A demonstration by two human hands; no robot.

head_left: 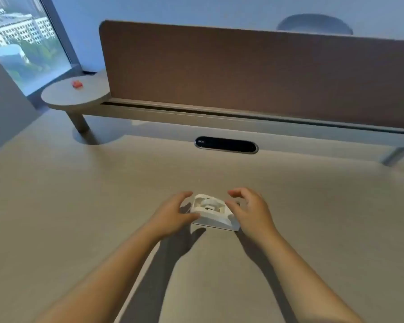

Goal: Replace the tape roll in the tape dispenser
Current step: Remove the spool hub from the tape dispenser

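A white tape dispenser (211, 212) sits on the beige desk (79, 217), in the middle of the view. A pale roll shape shows inside its open top, too blurred to make out clearly. My left hand (173, 213) is at the dispenser's left side, with the thumb touching its lower left corner and the fingers spread. My right hand (250, 209) is at its right side, fingers curled and apart, with the fingertips touching or nearly touching the right end. Neither hand is closed around the dispenser.
A brown divider panel (254, 71) runs along the back of the desk above a grey rail. A black oval cable port (226, 145) lies in the desk behind the dispenser. At the far left, a small round shelf (65, 95) carries a red object (77, 84).
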